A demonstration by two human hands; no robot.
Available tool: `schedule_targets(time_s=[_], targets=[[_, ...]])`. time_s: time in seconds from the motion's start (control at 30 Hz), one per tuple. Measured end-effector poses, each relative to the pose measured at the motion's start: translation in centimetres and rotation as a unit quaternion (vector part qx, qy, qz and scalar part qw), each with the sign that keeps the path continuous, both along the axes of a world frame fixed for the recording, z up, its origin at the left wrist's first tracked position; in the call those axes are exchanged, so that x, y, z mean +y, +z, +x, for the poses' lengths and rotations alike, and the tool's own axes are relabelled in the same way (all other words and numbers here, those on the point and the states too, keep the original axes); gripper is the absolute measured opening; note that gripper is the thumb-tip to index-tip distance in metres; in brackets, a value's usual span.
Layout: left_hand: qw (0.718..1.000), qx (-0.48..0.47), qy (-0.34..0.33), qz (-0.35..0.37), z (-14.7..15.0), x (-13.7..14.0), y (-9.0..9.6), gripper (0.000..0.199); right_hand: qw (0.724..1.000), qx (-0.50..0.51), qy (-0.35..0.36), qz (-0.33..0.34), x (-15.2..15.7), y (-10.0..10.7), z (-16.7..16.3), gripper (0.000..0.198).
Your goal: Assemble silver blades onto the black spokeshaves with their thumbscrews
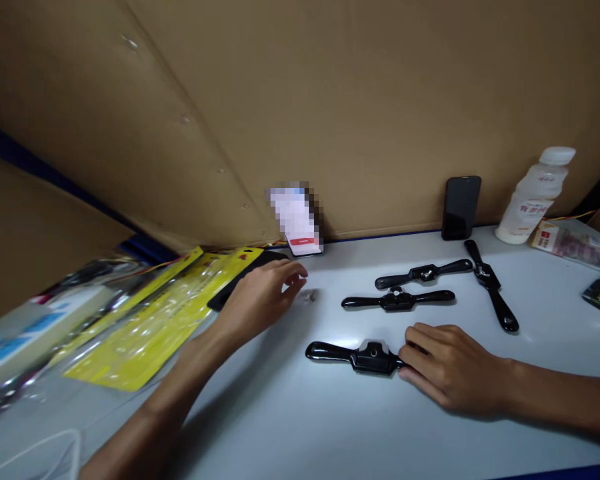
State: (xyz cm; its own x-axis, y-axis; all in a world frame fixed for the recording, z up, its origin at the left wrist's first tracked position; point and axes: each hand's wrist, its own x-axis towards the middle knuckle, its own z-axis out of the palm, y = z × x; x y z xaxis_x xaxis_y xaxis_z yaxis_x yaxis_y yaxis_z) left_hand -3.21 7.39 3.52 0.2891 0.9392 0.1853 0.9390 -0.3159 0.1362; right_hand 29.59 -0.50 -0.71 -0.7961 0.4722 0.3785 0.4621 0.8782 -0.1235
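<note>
My right hand (pixel 453 367) is closed around the right handle of a black spokeshave (pixel 375 359), which lies on the grey table with a pale metal blade edge showing behind its body. My left hand (pixel 267 287) hovers farther back on the left, thumb and forefinger curved and slightly apart, with nothing visible between them. Just right of its fingertips lie a few tiny shiny parts (pixel 308 295), too small to name. Beyond my right hand rest three more black spokeshaves: one (pixel 398 301) nearest, another (pixel 424 273) behind it, and a third (pixel 491 285) slanting at the right.
Yellow blister packs (pixel 150 333) and a white box (pixel 40 333) cover the left side. A lit phone (pixel 303 227) and a dark phone (pixel 461 208) lean on the cardboard wall (pixel 370 120). At the right stand a plastic bottle (pixel 533 200) and food packets (pixel 575 243).
</note>
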Motion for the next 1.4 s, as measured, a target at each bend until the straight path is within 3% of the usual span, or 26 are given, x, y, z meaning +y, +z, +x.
schedule_targets(time_s=[0.13,0.33,0.57,0.83,0.97,1.07,1.23,1.4], targets=[[0.994,0.03,-0.003,-0.101,-1.2,0.6,-0.7,0.032,1.0,-0.009,-0.001,-0.002,-0.1,-0.1,0.0,0.025],[0.989,0.039,-0.002,-0.142,-0.1,0.2,-0.8,0.028,1.0,-0.005,-0.001,0.001,-0.1,-0.1,0.0,0.026],[0.99,-0.02,-0.03,-0.138,0.9,-0.1,-0.8,0.018,1.0,-0.009,-0.002,-0.002,0.1,-0.1,-0.1,0.023],[0.989,-0.082,-0.065,-0.108,1.9,-1.0,-0.5,0.022,1.0,-0.018,-0.007,0.002,-0.1,0.2,0.0,0.023],[0.96,-0.208,-0.117,-0.145,4.5,-3.4,0.7,0.023,0.999,-0.029,-0.01,-0.011,-0.1,0.2,-0.1,0.022],[0.939,-0.25,-0.165,-0.168,6.5,-5.6,1.0,0.02,0.999,-0.032,-0.01,-0.009,-0.1,0.2,-0.1,0.023],[0.929,-0.233,-0.256,-0.131,8.1,-7.3,0.4,0.017,0.999,-0.03,-0.01,-0.005,-0.1,0.2,-0.1,0.024],[0.938,-0.164,-0.295,-0.083,7.8,-7.3,-0.4,0.02,0.999,-0.034,-0.009,-0.003,-0.1,0.2,-0.1,0.023]])
